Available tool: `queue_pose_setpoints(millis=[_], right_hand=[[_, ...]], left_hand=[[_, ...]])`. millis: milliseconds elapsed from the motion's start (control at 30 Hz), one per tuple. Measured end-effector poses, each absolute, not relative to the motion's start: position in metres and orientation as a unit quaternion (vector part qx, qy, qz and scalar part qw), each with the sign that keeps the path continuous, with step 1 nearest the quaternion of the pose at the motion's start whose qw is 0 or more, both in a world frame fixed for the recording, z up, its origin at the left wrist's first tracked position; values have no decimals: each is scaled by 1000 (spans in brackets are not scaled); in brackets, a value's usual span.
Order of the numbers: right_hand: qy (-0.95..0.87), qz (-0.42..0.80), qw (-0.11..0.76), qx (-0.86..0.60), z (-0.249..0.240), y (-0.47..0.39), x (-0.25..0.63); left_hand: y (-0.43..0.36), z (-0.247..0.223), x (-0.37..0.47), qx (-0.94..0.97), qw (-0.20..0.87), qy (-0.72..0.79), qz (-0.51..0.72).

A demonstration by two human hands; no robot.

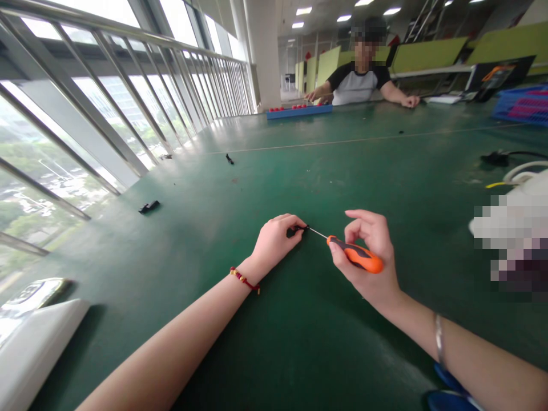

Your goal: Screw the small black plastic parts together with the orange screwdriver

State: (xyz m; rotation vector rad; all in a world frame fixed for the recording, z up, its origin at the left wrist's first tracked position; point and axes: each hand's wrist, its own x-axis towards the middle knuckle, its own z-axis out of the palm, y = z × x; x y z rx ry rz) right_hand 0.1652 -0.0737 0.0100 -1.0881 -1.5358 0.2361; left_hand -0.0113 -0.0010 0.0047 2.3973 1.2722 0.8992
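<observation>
My left hand (278, 238) pinches a small black part (295, 230) between thumb and fingers, low over the green table (240, 194); most of the part is hidden by the fingers. An orange and dark grey screwdriver (362, 258) rests in my right hand (374, 274), held by thumb and fingers, with the index finger raised off the handle. Its thin metal shaft points left, and the tip meets the end of the black part. Whether the tip sits in a screw is too small to tell.
Small black pieces (149, 206) lie on the left side. A white box (55, 331) stands at the lower left, beside a railing (141, 40). Across the table sits a person (357, 85) near a blue tray (299, 112) of red pieces. A blue basket (520, 108) and cables (499, 158) are right.
</observation>
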Motion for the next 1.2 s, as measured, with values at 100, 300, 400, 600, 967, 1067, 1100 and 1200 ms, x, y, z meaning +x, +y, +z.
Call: queue_pose_setpoints(millis=[100,300,400,600,967,1067,1100,1200], right_hand=[[-676,88,543,-491,11,-76,166],[-651,81,599,-460,9,-71,164],[-644,102,607,-455,9,-71,165],[-681,105,533,-491,11,-76,165],[-688,130,526,-484,13,-75,164],[-696,127,522,-477,14,-75,164],[-690,120,535,-473,14,-75,163],[-658,84,587,-464,12,-72,164]], left_hand=[[-1,5,-11,829,141,443,313],[-1,5,-11,828,140,446,309],[-1,5,-11,831,139,442,308],[-1,4,-11,828,142,443,313],[-1,4,-12,831,141,440,311],[-1,4,-11,830,140,441,312],[-1,4,-11,831,140,441,311],[-1,5,-12,830,140,443,308]])
